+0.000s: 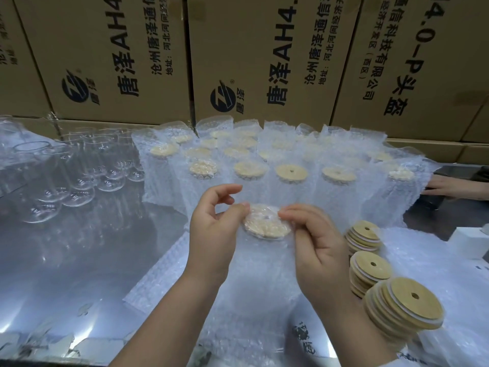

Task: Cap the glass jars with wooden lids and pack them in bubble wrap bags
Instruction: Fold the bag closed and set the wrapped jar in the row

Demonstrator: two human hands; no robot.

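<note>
A capped glass jar with a round wooden lid point(266, 225) stands inside a bubble wrap bag point(254, 263) in front of me. My left hand point(215, 229) pinches the bag's mouth at the lid's left edge. My right hand point(317, 247) pinches it at the right edge. Behind it stand several wrapped, capped jars point(291, 172). Uncapped empty glass jars point(79, 170) stand at the left. Stacks of loose wooden lids point(407, 304) lie at the right.
Large cardboard boxes point(238, 56) form a wall behind the reflective table point(79, 260). Another person's hand point(455, 186) rests at the right edge. A white box point(473, 243) sits right of the lids. Flat bubble wrap bags point(436, 250) lie under the lid stacks.
</note>
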